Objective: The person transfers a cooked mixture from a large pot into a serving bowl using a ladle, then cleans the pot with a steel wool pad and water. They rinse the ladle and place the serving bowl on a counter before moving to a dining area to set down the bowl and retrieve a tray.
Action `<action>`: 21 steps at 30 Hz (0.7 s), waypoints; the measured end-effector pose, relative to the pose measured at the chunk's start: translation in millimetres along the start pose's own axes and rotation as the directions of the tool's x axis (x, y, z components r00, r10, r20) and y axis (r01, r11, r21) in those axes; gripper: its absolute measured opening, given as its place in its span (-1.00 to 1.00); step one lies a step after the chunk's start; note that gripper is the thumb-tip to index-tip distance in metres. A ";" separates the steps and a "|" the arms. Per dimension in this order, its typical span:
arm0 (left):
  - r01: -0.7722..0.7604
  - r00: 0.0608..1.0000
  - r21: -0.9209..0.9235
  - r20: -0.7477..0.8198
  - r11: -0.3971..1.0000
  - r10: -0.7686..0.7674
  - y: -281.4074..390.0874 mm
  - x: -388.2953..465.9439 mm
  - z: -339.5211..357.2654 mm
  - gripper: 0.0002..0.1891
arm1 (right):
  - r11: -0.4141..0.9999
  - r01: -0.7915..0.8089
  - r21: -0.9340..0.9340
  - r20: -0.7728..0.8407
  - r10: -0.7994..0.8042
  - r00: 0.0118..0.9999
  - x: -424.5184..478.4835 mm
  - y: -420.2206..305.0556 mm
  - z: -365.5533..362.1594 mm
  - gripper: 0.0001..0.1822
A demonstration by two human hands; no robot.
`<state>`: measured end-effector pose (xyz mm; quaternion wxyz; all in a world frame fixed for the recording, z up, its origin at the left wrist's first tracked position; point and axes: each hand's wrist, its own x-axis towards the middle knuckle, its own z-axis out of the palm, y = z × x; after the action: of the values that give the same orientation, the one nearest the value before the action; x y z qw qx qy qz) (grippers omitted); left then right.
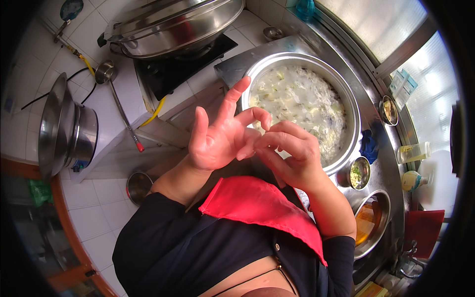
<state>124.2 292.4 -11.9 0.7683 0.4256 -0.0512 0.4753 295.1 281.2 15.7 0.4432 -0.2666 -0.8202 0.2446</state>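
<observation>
My left hand [226,135] is held up palm-side toward me, thumb and index finger stretched wide and the other fingers bent. It holds nothing that I can see. Bent fingers of my right hand [295,150] meet the curled fingertips of the left; whether anything small is pinched there is hidden. Just beyond both hands stands a large metal pot [353,111] full of pale soup [297,98], with egg-like shreds, green bits and foam along its right side. A red apron [263,204] covers part of my chest.
Right of the pot are a small bowl of chopped greens [355,173], a blue cloth [368,146] and a basin of orange-brown liquid [386,230]. A lidded wok [178,33] sits on a black cooktop [154,74]. At left lie a long-handled ladle [120,100] and a steel basin [52,126].
</observation>
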 end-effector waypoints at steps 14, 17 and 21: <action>0.002 0.995 -0.001 0.104 1.000 -0.002 -12.2 11.3 41.1 -0.16 | 0.252 -0.375 0.892 0.192 0.539 0.820 -52.0 -37.4 -28.8 -0.84; 0.028 0.995 0.016 0.099 0.999 -0.030 -22.4 8.4 57.0 -0.15 | 0.153 -0.314 0.937 0.175 0.571 0.802 -78.5 -48.3 -39.8 -0.80; 0.081 0.991 0.000 0.105 0.997 -0.081 -39.0 2.8 77.4 -0.16 | 0.170 -0.229 0.959 0.081 0.609 0.789 -112.6 -67.6 -58.0 -0.76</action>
<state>181.2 232.6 14.8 0.7842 0.4501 -0.0751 0.4205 382.4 167.2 19.8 0.5515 -0.2119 -0.3235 0.7391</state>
